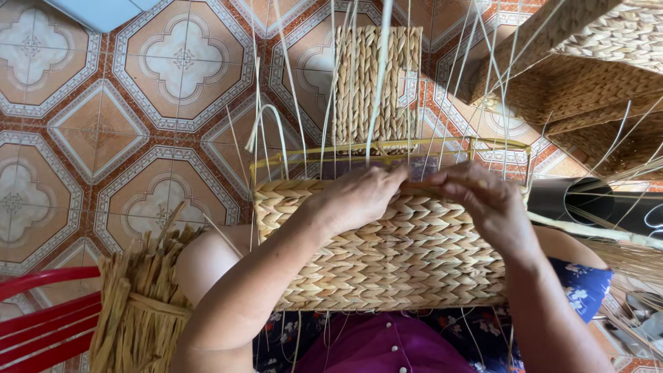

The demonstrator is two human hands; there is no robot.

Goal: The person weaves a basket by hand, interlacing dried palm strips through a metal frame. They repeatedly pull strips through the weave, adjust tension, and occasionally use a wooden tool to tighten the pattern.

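Observation:
A half-woven straw basket (387, 255) rests on my lap, its braided near wall facing me. A yellow wire frame (359, 153) forms its rim, and thin pale upright strands (382, 69) rise from it. My left hand (359, 197) and my right hand (487, 204) sit side by side on the top edge of the near wall. Both have fingers curled over the rim, pinching the straw weave there. The fingertips are hidden behind the wall. The far wall (376, 83) of the basket is woven higher.
A tied bundle of dry straw (141, 304) stands at my left knee, beside a red plastic chair (41, 318). Stacked woven baskets (587, 76) fill the upper right. A dark tube (573, 200) lies at the right. Patterned floor tiles (103, 124) spread to the left.

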